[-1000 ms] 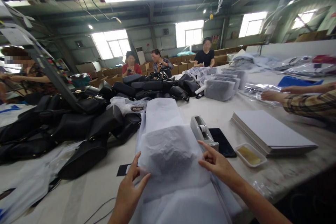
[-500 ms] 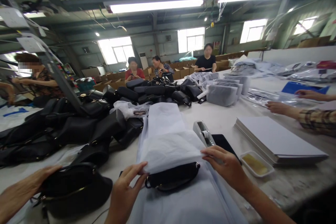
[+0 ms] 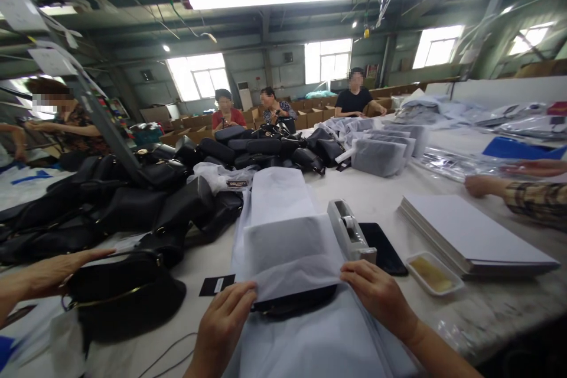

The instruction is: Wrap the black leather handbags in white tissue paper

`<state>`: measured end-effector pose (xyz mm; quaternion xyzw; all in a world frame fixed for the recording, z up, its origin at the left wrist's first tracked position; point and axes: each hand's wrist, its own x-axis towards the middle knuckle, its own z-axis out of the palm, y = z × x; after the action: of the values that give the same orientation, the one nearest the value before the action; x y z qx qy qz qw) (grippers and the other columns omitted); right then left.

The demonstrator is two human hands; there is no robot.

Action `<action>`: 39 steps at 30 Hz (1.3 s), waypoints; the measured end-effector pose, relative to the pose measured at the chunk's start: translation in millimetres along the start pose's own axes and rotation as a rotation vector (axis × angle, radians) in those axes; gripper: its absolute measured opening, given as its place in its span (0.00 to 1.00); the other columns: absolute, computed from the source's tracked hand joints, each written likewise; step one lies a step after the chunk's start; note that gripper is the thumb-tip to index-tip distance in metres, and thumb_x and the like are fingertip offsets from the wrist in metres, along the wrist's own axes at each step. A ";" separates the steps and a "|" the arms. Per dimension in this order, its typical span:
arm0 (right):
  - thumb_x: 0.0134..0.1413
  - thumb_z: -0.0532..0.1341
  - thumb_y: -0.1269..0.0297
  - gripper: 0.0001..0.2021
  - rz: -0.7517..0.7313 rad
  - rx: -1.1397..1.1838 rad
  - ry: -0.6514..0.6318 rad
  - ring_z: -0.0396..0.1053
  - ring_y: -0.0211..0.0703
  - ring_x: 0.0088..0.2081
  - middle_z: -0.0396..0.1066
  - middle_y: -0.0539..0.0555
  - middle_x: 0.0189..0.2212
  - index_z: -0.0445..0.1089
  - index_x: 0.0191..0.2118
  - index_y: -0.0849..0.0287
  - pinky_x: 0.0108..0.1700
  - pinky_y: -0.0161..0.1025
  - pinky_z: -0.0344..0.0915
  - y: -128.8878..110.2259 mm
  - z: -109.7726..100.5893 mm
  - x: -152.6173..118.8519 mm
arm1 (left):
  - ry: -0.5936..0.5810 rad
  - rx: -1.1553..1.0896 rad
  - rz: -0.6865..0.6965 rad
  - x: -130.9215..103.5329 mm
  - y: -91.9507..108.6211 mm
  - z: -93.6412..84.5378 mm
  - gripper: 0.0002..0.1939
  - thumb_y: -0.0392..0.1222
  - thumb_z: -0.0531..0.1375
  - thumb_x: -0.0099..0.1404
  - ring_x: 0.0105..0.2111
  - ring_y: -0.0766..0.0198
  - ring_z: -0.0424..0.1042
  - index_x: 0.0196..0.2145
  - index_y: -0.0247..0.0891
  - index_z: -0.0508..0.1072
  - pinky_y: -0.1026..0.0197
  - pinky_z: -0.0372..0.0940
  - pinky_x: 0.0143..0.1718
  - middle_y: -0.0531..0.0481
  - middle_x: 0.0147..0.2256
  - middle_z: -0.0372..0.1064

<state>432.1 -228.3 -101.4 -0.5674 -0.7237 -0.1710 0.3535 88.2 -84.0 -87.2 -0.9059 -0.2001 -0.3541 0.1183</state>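
Note:
A black handbag (image 3: 301, 301) lies in front of me, mostly covered by a thin white translucent bag (image 3: 292, 248), and its dark shape shows through. My left hand (image 3: 228, 319) pinches the near left edge of the white bag. At the near right corner my right hand (image 3: 376, 292) pinches it too. Between my hands, a strip of the black handbag sticks out at the near edge. Beneath them lies a stack of similar white bags (image 3: 305, 342). A black tag (image 3: 217, 285) with a white label pokes out beside my left fingers.
A tape dispenser (image 3: 348, 227), a black flat pad (image 3: 381, 248), a small plastic tray (image 3: 434, 273) and a stack of white boards (image 3: 473, 236) lie to the right. Black handbags (image 3: 133, 207) pile up left. Another person's hand (image 3: 57, 271) touches a black handbag (image 3: 128, 295); a co-worker's hand (image 3: 482, 186) is right.
The white bag has come further down over the black handbag, which now shows less at the near edge. The black tag has come into view. At left, the other person's hand has flattened out.

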 end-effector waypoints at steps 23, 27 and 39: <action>0.62 0.61 0.56 0.35 -0.116 0.018 -0.365 0.45 0.60 0.69 0.51 0.63 0.68 0.52 0.69 0.64 0.66 0.61 0.54 -53.6 43.7 17.5 | -0.240 -0.099 0.050 42.9 42.8 -0.1 0.21 0.36 0.55 0.70 0.60 0.53 0.65 0.59 0.36 0.66 0.46 0.62 0.62 0.42 0.60 0.67; 0.64 0.60 0.59 0.25 -0.092 0.106 -0.362 0.52 0.56 0.67 0.60 0.62 0.64 0.63 0.63 0.61 0.65 0.58 0.56 -54.8 18.5 12.8 | -0.311 -0.103 0.070 40.9 51.0 30.0 0.23 0.35 0.54 0.71 0.64 0.51 0.59 0.63 0.35 0.62 0.43 0.61 0.62 0.41 0.64 0.60; 0.64 0.59 0.61 0.08 -0.024 0.281 -0.435 0.68 0.44 0.39 0.75 0.54 0.37 0.73 0.42 0.57 0.44 0.42 0.62 -99.1 -20.9 -55.4 | -0.372 -0.156 0.052 26.8 40.6 38.7 0.27 0.37 0.54 0.72 0.68 0.53 0.49 0.66 0.37 0.57 0.44 0.52 0.67 0.43 0.67 0.52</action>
<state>351.2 -310.2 -110.8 -0.5274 -0.8062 0.0532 0.2627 147.2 -98.9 -99.6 -0.9669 -0.1670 -0.1921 0.0179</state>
